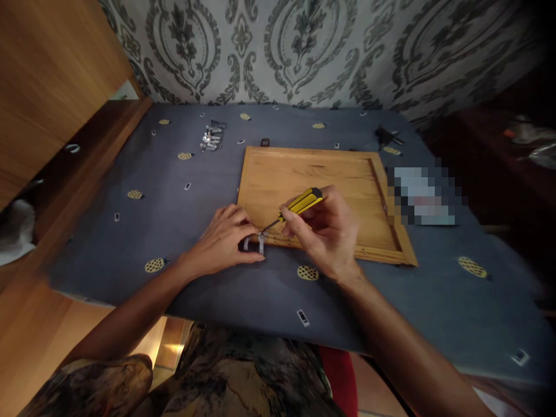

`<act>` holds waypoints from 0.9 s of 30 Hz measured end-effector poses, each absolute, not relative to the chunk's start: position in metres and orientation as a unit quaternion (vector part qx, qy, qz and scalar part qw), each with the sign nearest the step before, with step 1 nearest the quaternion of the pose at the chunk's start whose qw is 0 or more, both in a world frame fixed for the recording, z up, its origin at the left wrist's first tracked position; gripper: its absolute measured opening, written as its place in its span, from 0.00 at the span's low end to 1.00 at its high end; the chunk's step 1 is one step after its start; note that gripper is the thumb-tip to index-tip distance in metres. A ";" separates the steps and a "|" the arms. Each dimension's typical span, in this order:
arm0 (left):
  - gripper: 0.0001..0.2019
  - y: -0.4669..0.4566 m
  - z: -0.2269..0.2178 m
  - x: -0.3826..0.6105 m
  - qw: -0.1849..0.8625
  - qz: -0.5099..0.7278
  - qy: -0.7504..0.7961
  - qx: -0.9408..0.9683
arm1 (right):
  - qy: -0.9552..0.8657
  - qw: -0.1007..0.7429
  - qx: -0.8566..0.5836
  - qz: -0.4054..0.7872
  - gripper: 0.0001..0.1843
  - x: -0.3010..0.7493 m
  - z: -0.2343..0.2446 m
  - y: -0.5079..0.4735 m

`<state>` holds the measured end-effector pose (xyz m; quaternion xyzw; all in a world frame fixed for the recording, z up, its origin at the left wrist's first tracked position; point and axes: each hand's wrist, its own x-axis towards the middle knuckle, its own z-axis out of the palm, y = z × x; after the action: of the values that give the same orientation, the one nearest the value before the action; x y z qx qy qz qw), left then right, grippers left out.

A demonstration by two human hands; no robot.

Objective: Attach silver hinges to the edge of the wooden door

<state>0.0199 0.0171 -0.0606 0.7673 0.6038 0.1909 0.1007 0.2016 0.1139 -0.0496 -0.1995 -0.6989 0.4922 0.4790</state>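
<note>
A framed wooden cabinet door lies flat on the cloth-covered table. At the left end of its near edge sits a metal hinge. My left hand grips the hinge from the left, its fingers on the door's corner and its thumb stretched out in front. A yellow and black screwdriver is closed in my right hand, held at a slant above the door. Its shaft points down and left, with the tip at the hinge; the exact contact is too small to make out.
Several metal hinges lie in a pile at the back left. A small black square piece rests behind the door, and a dark tool lies at the back right. A blurred-out flat object is right of the door.
</note>
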 end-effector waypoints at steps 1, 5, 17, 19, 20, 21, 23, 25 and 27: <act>0.18 0.017 -0.061 0.020 0.100 0.192 0.604 0.767 | -0.698 0.485 -0.198 0.489 0.15 0.202 -0.049 0.114; 0.18 0.017 -0.061 0.020 0.100 0.194 0.604 0.766 | -0.691 0.494 -0.211 0.484 0.15 0.202 -0.046 0.113; 0.18 0.017 -0.062 0.020 0.094 0.200 0.601 0.768 | -0.701 0.471 -0.207 0.493 0.16 0.204 -0.047 0.113; 0.17 0.017 -0.062 0.020 0.096 0.198 0.601 0.768 | -0.700 0.469 -0.209 0.496 0.16 0.204 -0.046 0.113; 0.17 0.017 -0.063 0.020 0.097 0.198 0.601 0.768 | -0.699 0.468 -0.208 0.500 0.16 0.204 -0.046 0.113; 0.17 0.017 -0.063 0.020 0.096 0.197 0.601 0.768 | -0.698 0.466 -0.206 0.504 0.16 0.203 -0.045 0.112; 0.18 0.017 -0.062 0.019 0.094 0.196 0.601 0.769 | -0.697 0.458 -0.203 0.513 0.16 0.203 -0.045 0.112; 0.18 0.017 -0.062 0.019 0.093 0.194 0.601 0.770 | -0.699 0.446 -0.201 0.521 0.16 0.204 -0.044 0.113; 0.19 0.017 -0.061 0.019 0.094 0.192 0.601 0.770 | -0.702 0.435 -0.201 0.526 0.17 0.205 -0.044 0.113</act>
<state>0.0190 0.0173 -0.0610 0.7703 0.6007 0.1923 0.0936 0.2053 0.1132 -0.0436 -0.2015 -0.7020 0.5264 0.4353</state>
